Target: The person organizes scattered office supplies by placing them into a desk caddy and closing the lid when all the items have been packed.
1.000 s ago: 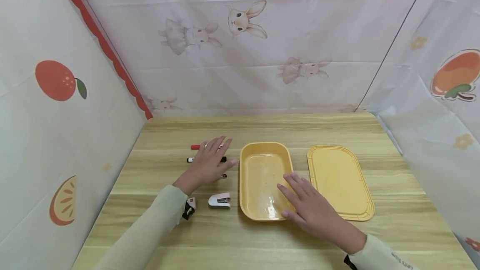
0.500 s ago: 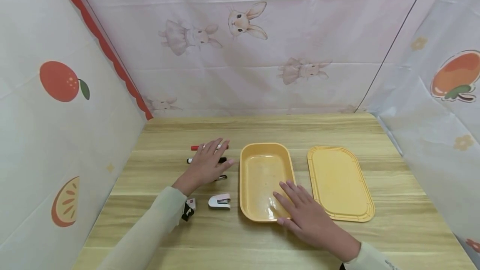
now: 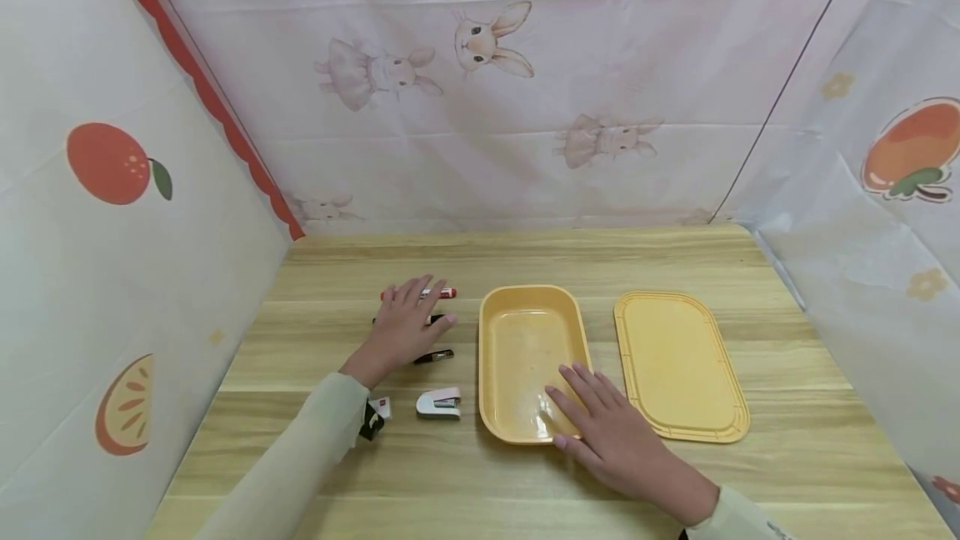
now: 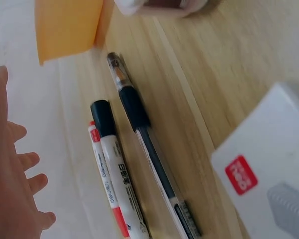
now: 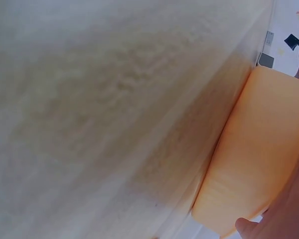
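Observation:
My left hand (image 3: pixel 397 332) hovers with spread fingers above a red-and-white marker (image 3: pixel 448 293) and a black-and-white marker (image 3: pixel 437 319). It holds nothing. Nearer to me lies a clear-barrelled pen (image 4: pixel 148 144) with a dark grip. A small white and pink stapler (image 3: pixel 438 403) sits below the pen, and a small white box (image 4: pixel 261 169) with a red label is partly hidden by my left wrist. My right hand (image 3: pixel 618 436), fingers extended, lies over the near right corner of a yellow plastic container (image 3: pixel 486 357); whether it touches the rim, I cannot tell.
A flat yellow lid (image 3: pixel 678 365) lies to the right of the container on the wood-grain table (image 3: pixel 525 252). Printed cloth walls (image 3: pixel 420 165) enclose the table at the back and both sides.
Over the last second my left hand has drifted slightly left, uncovering more of the pen and the red marker's end. My right hand has shifted a little left and toward me.

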